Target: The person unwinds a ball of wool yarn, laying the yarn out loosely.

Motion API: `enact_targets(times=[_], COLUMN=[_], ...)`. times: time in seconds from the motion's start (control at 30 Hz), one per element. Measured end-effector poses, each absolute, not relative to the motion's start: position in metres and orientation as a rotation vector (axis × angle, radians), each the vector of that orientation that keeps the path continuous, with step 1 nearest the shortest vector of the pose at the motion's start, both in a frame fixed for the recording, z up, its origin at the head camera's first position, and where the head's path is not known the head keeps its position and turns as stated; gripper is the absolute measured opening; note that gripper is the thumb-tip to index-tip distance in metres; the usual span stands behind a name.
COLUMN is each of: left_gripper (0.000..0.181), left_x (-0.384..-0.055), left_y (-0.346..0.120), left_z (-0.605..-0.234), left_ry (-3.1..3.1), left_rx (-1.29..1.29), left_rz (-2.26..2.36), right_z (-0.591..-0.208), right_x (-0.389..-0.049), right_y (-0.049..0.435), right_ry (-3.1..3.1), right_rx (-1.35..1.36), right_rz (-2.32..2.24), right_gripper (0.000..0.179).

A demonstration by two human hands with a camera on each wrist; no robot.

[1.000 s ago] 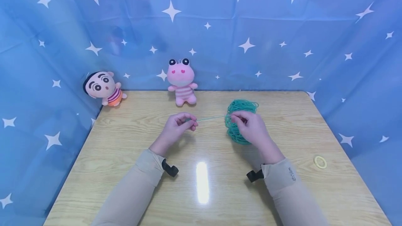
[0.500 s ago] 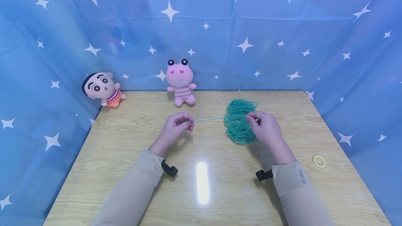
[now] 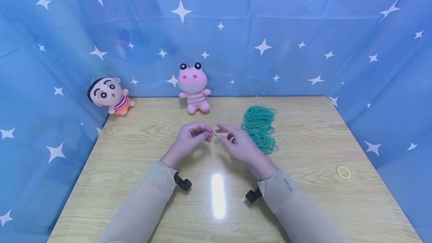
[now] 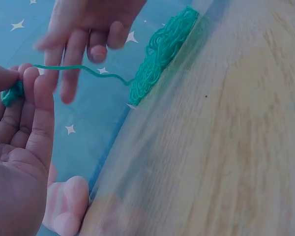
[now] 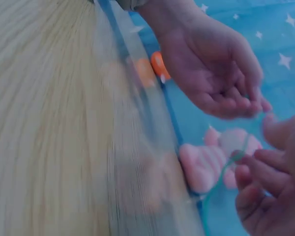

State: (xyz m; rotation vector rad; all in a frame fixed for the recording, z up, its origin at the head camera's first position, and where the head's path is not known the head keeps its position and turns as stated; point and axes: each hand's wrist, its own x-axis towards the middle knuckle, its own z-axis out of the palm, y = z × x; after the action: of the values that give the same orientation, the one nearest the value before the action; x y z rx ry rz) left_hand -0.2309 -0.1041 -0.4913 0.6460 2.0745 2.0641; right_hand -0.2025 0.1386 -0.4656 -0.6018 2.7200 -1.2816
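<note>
A loose skein of green yarn [image 3: 258, 121] lies on the table just beyond my right hand [image 3: 243, 146]. My left hand [image 3: 190, 140] pinches the yarn between thumb and fingers. The left wrist view shows a small green wad of yarn [image 4: 13, 93] in those fingers. From there a slack strand [image 4: 101, 74] runs past my right hand's fingers to the skein. Thumb and fingers of the right hand are spread apart close to the left fingertips, beside the strand, without a visible grip on it. The right wrist view is blurred around the strand.
A pink striped plush toy [image 3: 194, 89] stands at the table's back edge, before a blue starry curtain [image 3: 236, 40]. Another plush figure [image 3: 111, 96] leans at the back left corner. A pale yellow ring [image 3: 343, 172] lies on the wooden table [image 3: 303, 205] at the right.
My right hand first moved right over the skein, then swung left to the left hand, its fingers parting. The strand, straight before, now hangs slack. The left hand has barely moved.
</note>
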Motion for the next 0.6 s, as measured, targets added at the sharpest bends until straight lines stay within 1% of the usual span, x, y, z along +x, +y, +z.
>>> enact_targets(times=[0.1, 0.2, 0.33, 0.6], left_gripper=[0.017, 0.02, 0.022, 0.016], left_x=[-0.231, -0.232, -0.232, -0.233], left_y=[-0.106, -0.105, -0.104, -0.105], left_z=[-0.491, -0.489, -0.487, -0.492], left_ry=[2.083, 2.082, 2.067, 2.087], left_rx=[0.658, 0.655, 0.642, 0.585], left_rz=[2.043, 2.03, 2.043, 2.066], right_z=[-0.467, -0.463, -0.453, -0.443], right_x=[-0.205, -0.205, -0.203, -0.203], right_y=[0.129, 0.136, 0.154, 0.193], right_ry=[2.722, 2.789, 2.904, 2.985], right_rx=[-0.587, -0.547, -0.494, -0.426], right_rz=[-1.294, -1.305, -1.28, -1.19], right_gripper=[0.032, 0.021, 0.02, 0.024])
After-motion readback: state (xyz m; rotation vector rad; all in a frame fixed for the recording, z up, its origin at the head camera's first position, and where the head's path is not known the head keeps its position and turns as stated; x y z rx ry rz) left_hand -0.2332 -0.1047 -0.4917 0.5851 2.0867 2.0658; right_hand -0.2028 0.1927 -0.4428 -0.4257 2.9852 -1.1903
